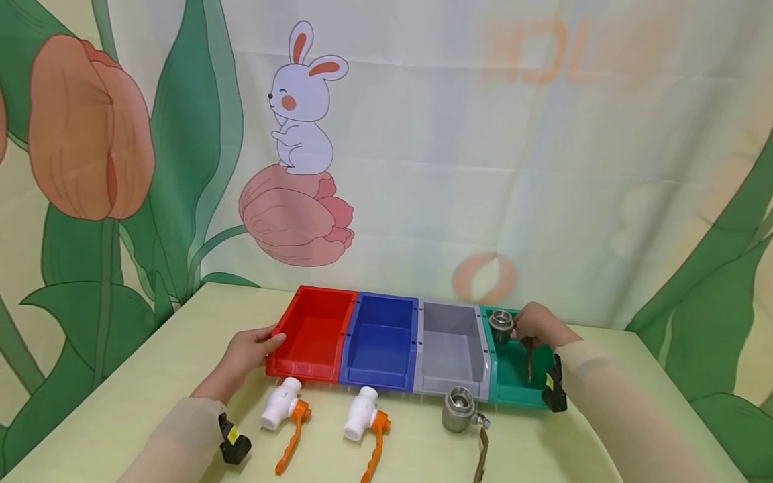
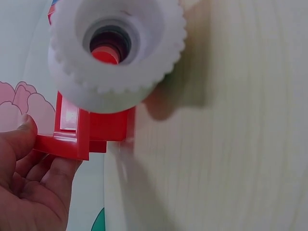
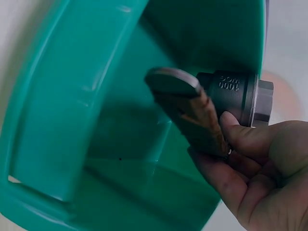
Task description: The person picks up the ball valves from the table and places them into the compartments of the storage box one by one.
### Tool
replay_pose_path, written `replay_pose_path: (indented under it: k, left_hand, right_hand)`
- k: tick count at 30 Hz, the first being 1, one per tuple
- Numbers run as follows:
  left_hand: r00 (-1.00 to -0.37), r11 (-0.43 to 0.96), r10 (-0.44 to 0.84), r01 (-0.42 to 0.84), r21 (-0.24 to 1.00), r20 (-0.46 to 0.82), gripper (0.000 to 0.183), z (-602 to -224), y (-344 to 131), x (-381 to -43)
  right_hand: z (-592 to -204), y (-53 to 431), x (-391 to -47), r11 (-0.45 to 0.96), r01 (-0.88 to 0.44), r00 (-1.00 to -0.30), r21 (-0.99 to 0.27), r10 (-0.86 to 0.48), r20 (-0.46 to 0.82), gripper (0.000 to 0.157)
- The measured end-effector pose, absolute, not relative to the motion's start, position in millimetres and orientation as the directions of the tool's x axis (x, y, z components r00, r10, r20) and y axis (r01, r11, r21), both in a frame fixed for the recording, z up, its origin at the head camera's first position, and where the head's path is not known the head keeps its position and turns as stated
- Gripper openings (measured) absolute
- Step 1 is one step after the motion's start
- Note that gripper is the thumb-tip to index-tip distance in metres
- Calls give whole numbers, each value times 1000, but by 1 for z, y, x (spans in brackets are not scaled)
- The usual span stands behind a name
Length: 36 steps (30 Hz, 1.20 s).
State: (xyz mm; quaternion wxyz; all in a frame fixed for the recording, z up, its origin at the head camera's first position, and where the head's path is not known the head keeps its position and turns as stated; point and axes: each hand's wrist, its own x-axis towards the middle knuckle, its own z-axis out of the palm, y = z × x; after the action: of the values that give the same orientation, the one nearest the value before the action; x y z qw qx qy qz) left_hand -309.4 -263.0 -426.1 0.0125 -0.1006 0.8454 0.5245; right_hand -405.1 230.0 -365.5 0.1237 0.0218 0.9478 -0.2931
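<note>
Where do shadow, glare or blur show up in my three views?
Head view: fairly even light, lettering on the backdrop faint and blurred; left wrist view: glare on the red bin, soft shadows across the table; right wrist view: pale highlights on the green bin, dark shading inside, but the 1000 marking on the metal valve is legible, upside down.

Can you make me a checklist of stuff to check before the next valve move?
1. Right grip holds the metal valve: ok.
2. That valve is over or inside the green bin: ok.
3. It rests on the bin's floor: cannot tell.
4. Left grip holds the red bin: ok.
5. The other metal valve is off the table: not ok.
6. Both white valves are off the table: not ok.
</note>
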Motion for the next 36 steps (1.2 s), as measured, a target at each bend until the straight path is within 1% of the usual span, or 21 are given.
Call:
replay_pose_path:
  k: [2,5,9,12,18,24,31,36]
  left_hand:
    - [-980,429,-153,-182,885,-127,55,-426,-262,-309]
    - [-981,436,-148,-178,882,-125,56,-426,-261,-309]
    - [-981,454,-150,-182,872,-126,56,-428,-262,-308]
    - [-979,462,-157,-188,867,-129,55,-430,-263,-307]
    - [-978,449,-155,-194,872,-138,55,-430,-263,-307]
    - [-980,456,-146,-186,870,-133,55,-428,-263,-308]
    - [-981,446,-146,-178,877,-125,54,-429,-262,-308]
    - [-980,438,-141,-187,879,-138,56,-427,-263,-309]
  right_hand:
    - [-367,231,-405,826,121,-967,-551,-26,-252,8]
    - [-370,232,-405,829,120,-966,-546,-30,-257,14]
    - [-375,232,-405,831,108,-962,-545,-52,-270,30]
    - [-378,232,-405,832,105,-959,-545,-60,-276,36]
    - [-382,234,-411,856,108,-959,-506,-44,-279,32]
    - [-387,233,-422,846,152,-954,-512,-11,-300,29]
    - [-394,232,-422,860,121,-963,-496,-18,-268,37]
    - [-393,230,-422,882,86,-972,-464,-29,-234,40]
